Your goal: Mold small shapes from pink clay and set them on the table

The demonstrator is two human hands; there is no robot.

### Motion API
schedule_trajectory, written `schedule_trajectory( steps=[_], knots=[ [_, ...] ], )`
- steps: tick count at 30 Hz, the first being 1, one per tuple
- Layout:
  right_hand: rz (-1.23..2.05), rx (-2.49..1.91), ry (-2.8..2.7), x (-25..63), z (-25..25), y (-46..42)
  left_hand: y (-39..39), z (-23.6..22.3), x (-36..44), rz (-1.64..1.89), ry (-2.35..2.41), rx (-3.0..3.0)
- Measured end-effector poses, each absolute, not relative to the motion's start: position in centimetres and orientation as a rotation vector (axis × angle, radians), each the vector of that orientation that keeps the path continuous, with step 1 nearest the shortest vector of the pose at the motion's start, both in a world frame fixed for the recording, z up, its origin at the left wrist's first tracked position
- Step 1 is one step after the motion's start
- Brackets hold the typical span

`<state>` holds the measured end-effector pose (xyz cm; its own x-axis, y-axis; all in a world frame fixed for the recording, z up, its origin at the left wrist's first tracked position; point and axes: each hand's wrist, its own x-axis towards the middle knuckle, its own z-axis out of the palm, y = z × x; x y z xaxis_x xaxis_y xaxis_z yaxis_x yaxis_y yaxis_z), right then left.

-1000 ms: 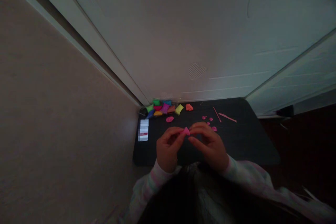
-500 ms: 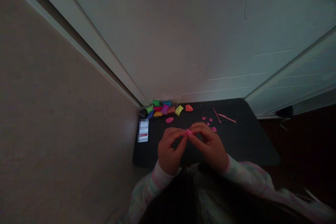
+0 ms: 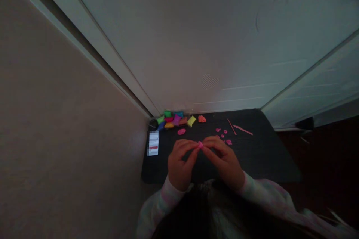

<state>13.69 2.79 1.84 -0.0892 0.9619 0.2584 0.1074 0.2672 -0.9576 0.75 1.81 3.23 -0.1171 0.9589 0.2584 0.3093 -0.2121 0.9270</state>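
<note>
My left hand (image 3: pixel 180 163) and my right hand (image 3: pixel 223 159) meet above a small black table (image 3: pixel 260 160). Both pinch one small piece of pink clay (image 3: pixel 200 144) between their fingertips. Several tiny pink clay bits (image 3: pixel 223 133) lie on the table just beyond my right hand. A flat pink clay blob (image 3: pixel 181 132) lies beyond my left hand.
A row of coloured clay packets (image 3: pixel 174 119) and an orange lump (image 3: pixel 202 119) sit at the table's far edge by the wall. Two thin pink sculpting tools (image 3: pixel 238 129) lie at the far right. A white box (image 3: pixel 153 143) rests at the left edge. The room is dim.
The pink clay piece looks smaller and more squeezed between my fingertips. My hands stay together; the view has tilted slightly, so the table sits lower in frame.
</note>
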Motion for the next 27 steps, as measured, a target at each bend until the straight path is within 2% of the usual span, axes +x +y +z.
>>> schedule_trajectory(
  steps=[27],
  knots=[
    [1.230, -1.150, -1.415, 14.0, 0.4, 2.9, 1.7, 2.3, 0.9, 1.114, 1.492, 1.223]
  ],
)
